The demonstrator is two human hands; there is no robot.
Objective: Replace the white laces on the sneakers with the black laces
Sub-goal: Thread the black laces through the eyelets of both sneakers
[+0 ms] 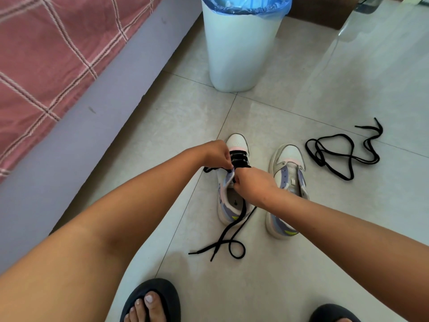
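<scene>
Bending over a tiled floor [301, 263], a person works on the left one of two sneakers that stand side by side, toes pointing away. The left hand [216, 153] sits over the left sneaker [232, 205] near its lower eyelets, its fingers [226, 162] curled and pinching the black lace [232, 231] at the edge of the eyelet row. The right hand [254, 185] is just beside it, above the shoe's tongue, its fingers curled round the same lace; which strand each hand holds cannot be told, since the knuckles hide the grip. A few black crossings already run across the front of this shoe, behind the hands. The loose ends of the lace trail out of the shoe's opening and down over its heel onto the floor, where they cross and form a loop. The right sneaker [287, 182] stands near, apart from the first, with bare eyelets and no lace showing. A second black lace [343, 152] lies in a loose tangle on the floor to the right of that shoe, not touching it. Beyond the shoes stands a white bin [236, 49] with a blue liner. A bed with a pink checked cover [46, 54] runs along the left. Two dark slippers, the left slipper [162, 291] with toes showing, sit at the bottom edge.
</scene>
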